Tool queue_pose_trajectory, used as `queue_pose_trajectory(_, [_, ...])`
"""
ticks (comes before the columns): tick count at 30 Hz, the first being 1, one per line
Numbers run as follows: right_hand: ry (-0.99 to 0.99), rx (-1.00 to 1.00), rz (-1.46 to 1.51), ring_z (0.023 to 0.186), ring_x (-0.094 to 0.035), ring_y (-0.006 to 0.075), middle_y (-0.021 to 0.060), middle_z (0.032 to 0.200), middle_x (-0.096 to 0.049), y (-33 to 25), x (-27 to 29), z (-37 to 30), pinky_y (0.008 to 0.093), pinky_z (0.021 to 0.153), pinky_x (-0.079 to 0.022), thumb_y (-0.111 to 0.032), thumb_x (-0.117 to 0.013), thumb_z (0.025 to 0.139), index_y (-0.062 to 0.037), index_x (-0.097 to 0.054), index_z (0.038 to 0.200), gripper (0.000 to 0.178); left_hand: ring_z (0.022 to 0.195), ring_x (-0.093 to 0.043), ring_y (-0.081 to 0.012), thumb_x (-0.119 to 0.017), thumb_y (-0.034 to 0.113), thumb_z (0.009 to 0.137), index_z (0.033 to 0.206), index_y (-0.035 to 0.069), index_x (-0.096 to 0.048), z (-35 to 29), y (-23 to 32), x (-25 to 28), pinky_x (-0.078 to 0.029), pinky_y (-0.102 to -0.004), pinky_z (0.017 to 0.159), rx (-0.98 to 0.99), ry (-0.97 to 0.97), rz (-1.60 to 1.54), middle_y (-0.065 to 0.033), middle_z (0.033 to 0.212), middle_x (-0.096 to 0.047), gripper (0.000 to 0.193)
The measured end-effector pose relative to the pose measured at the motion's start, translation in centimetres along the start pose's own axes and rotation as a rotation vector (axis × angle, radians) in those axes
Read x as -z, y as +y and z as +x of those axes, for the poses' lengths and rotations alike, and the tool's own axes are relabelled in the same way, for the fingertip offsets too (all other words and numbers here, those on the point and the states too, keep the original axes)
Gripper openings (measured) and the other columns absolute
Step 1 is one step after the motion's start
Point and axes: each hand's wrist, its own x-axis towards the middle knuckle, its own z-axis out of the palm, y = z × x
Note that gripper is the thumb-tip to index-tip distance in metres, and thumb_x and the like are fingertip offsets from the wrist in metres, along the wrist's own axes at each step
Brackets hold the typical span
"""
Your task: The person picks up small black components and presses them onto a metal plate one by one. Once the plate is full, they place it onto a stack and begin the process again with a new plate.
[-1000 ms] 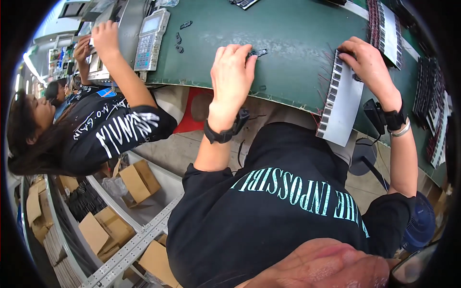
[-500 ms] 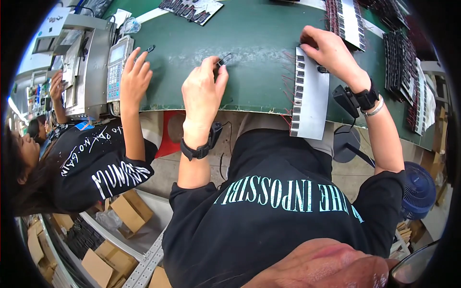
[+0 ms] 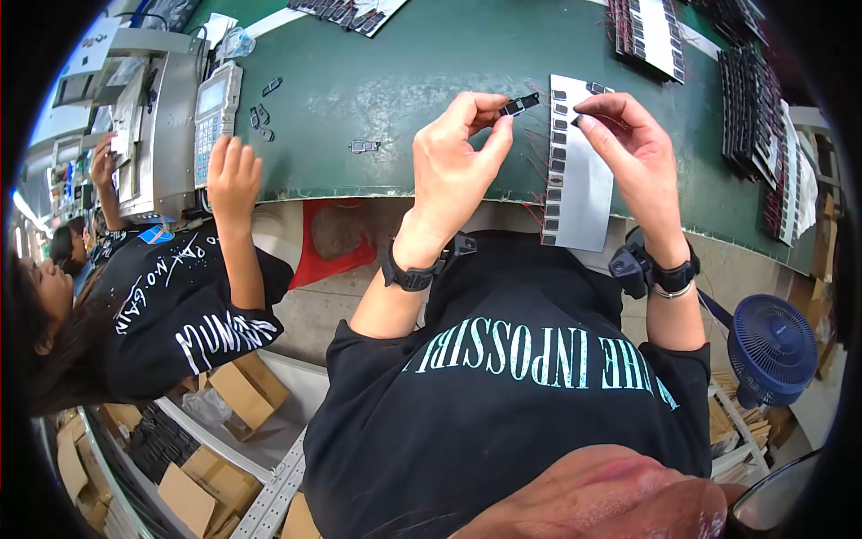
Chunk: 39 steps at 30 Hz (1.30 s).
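Left hand [image 3: 456, 171], thumb and forefinger clamped on small black part [image 3: 521, 104], above table [image 3: 404, 108] near its front edge; right hand [image 3: 639, 157], fingertips close together beside pale strip [image 3: 582, 193], grip unclear; strip overhangs that edge.

Small black part [image 3: 520, 105], tilted, beside pale strip [image 3: 584, 193]

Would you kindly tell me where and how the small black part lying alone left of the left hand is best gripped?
I'd pinch the small black part by its two long edges, coming from above: it looks thin and lies flat, lengthwise across the view, with bare green tabletop around it.
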Motion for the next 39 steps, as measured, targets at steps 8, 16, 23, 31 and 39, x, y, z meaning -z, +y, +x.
queue_pose_trajectory(8, [-0.076,-0.128,0.227,0.087,-0.063,0.0066,0.0004,0.099,-0.068,1.2,-1.5,0.7,0.0224,0.079,-0.052,-0.006,-0.066,0.097,0.0008,-0.066,0.111,0.016,0.086,-0.074,-0.0164,-0.07,0.003,0.087,0.105,-0.002,-0.069,0.1,0.1,-1.1,-0.057,-0.0288,0.079,0.064,-0.053,-0.109,-0.0115,0.094,-0.075,0.019])
queue_pose_trajectory(16, [-0.072,-0.028,-0.1,0.084,-0.062,0.0057,-0.0003,0.098,-0.067,2.3,-2.1,1.7,0.0215,0.077,-0.051,-0.009,-0.069,0.096,-0.0002,-0.068,0.105,0.013,0.085,-0.071,-0.0119,-0.07,0.004,0.089,0.107,-0.003,-0.07,0.5,-1.4,-1.0,-0.057,-0.0267,0.079,0.194,-0.13,-0.252,-0.0076,0.095,-0.075,0.019])
queue_pose_trajectory(23, [-0.266,-0.109,0.07,0.086,-0.062,0.0067,0.0004,0.101,-0.065,4.1,-0.6,3.2,0.0222,0.078,-0.052,-0.009,-0.068,0.097,-0.0011,-0.065,0.113,0.018,0.09,-0.069,-0.0101,-0.068,0.002,0.093,0.113,-0.004,-0.069,1.3,-1.9,-0.1,-0.056,-0.0232,0.082,0.248,-0.282,-0.284,-0.0071,0.1,-0.073,0.021])
queue_pose_trajectory(31, [-0.339,-0.271,0.257,0.092,-0.065,0.0095,0.0024,0.105,-0.066,3.9,-0.6,3.5,0.0263,0.082,-0.054,-0.007,-0.063,0.099,-0.0021,-0.058,0.121,0.024,0.086,-0.068,-0.0081,-0.068,0.002,0.093,0.112,-0.003,-0.071,1.4,-2.2,-0.5,-0.056,-0.023,0.079,0.26,-0.294,-0.335,-0.0053,0.096,-0.074,0.02])
queue_pose_trajectory(39, [-0.238,0.059,-0.282,0.095,-0.068,0.0199,0.0093,0.105,-0.068,3.4,-2.0,1.2,0.0319,0.087,-0.054,0.0,-0.058,0.096,0.0001,-0.055,0.125,0.029,0.083,-0.071,-0.0117,-0.069,0.004,0.09,0.108,-0.003,-0.069,0.4,-1.3,-1.8,-0.057,-0.0267,0.077,0.258,-0.258,-0.211,-0.0085,0.089,-0.075,0.019])
